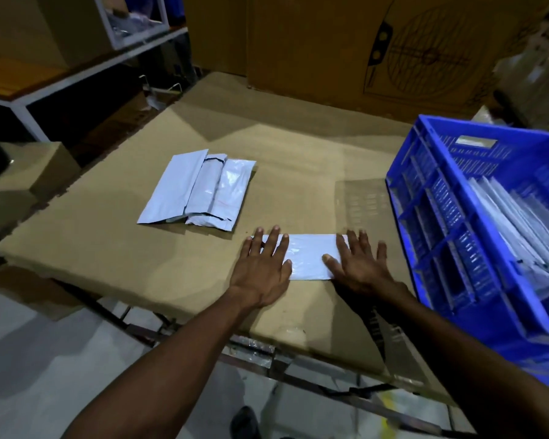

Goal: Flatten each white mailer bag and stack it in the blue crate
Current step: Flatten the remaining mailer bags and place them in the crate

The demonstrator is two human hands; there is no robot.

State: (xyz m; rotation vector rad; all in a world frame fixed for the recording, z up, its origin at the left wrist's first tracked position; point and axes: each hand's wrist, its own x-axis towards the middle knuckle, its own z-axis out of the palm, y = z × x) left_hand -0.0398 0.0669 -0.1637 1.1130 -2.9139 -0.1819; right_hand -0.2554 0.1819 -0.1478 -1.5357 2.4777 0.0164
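White plastic is lying under both your palms: the mailer bag [305, 256] is sitting on the cardboard-covered tabletop [114, 236] near its front edge, just left of the blue crate [431, 217]. You are pressing your left hand [262, 264] on its left end and your right hand [360, 264] on its right end, fingers [274, 240] straight and spread apart, gripping nothing. Its long axis is running left to right across your view, with one short end pointing toward the crate and the other toward the open tabletop; it is looking nearly flat already.

Slick film is the likely trouble. If you are pushing outward unevenly, the bag could be sliding toward the front edge, which is close to its near long side. Trapped air may be bunching in the middle between your hands and leaving a crease instead of a flat sheet. Lifting it with one hand could let it sag and lose its flatness before it is reaching the crate, where other bags [514, 226] are leaning on edge against the far wall.

Farther back on the tabletop, well apart from your hands, a small pile of folded bags [200, 188] is waiting. Large cardboard boxes [314, 42] are standing behind the tabletop.
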